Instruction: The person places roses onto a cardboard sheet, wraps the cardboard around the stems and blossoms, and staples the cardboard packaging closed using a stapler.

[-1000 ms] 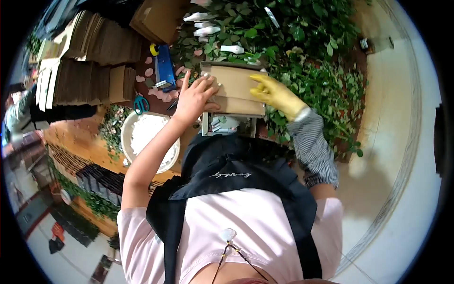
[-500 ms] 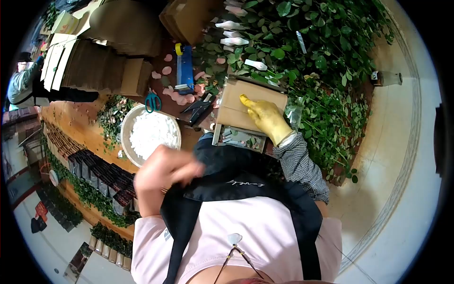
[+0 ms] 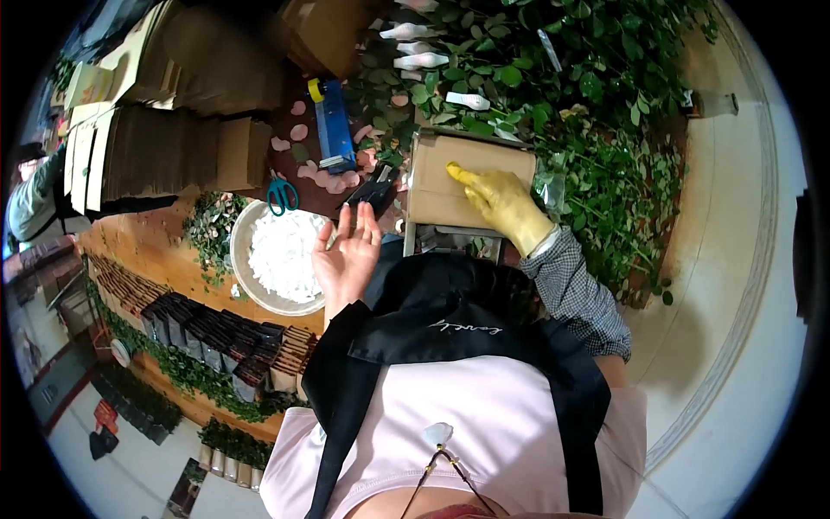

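Observation:
My bare left hand [image 3: 348, 257] is palm up, fingers spread, with nothing in it. Its fingertips are at the near end of a black hand tool [image 3: 380, 184], possibly a stapler; whether they touch it I cannot tell. A white basin [image 3: 239, 259] full of small white pieces is just left of that hand. In a yellow glove, my right hand [image 3: 504, 203] lies on a flat piece of brown cardboard [image 3: 432, 182], its visible finger stretched across the surface. The cardboard sits in a metal-edged frame [image 3: 422, 235], and what is beneath it is hidden.
Teal scissors [image 3: 282, 194] rest by the basin's rim. Beyond stand a blue tape dispenser [image 3: 333, 125] and stacked cardboard [image 3: 164, 151]. Leafy stems [image 3: 605, 164] with white-wrapped heads [image 3: 421, 60] cover the right and back. Another person [image 3: 36, 203] is at far left.
My left hand has moved from a blur in front of my apron forward to the black tool, turning palm up with its fingers opened. My right hand stays on the cardboard. The view has shifted slightly.

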`<state>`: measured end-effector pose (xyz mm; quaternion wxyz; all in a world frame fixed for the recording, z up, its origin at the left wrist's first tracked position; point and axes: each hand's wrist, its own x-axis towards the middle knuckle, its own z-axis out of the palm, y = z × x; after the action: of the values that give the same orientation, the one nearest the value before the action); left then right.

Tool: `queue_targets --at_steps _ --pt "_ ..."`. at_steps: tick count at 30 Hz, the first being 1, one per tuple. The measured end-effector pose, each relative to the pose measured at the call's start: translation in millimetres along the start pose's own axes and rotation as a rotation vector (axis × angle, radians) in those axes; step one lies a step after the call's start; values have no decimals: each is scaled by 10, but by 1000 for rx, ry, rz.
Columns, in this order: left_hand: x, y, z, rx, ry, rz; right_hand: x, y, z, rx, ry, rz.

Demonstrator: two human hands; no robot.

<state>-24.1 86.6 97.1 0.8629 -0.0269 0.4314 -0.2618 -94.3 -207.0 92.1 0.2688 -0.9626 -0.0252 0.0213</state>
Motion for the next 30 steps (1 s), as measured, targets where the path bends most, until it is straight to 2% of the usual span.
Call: queue_targets --at_steps 2,7,12,18,21,22,24,26,28,30 --pt "-88 -42 155 51 -84 17 -23 -8 15 49 24 5" --pt "-38 -34 281 56 -110 40 3 34 59 94 53 26" --pt "-10 -51 265 97 -122 38 21 -49 -49 75 -97 130" --pt "-57 -154 356 313 -215 112 -12 32 58 92 -35 77" --pt "-54 -143 463 395 -457 107 -13 31 54 75 -83 108" --pt "-44 -116 461 393 -460 108 -15 31 58 73 -83 105" --pt "-15 -34 437 270 -748 -85 -11 38 68 77 -64 85" --pt "-21 32 440 332 -810 -102 -8 34 64 61 -55 75" --pt "-49 38 472 407 -1028 -181 -5 21 52 46 -46 66" --pt "-49 43 479 443 -1079 -186 3 -4 32 70 -62 97"
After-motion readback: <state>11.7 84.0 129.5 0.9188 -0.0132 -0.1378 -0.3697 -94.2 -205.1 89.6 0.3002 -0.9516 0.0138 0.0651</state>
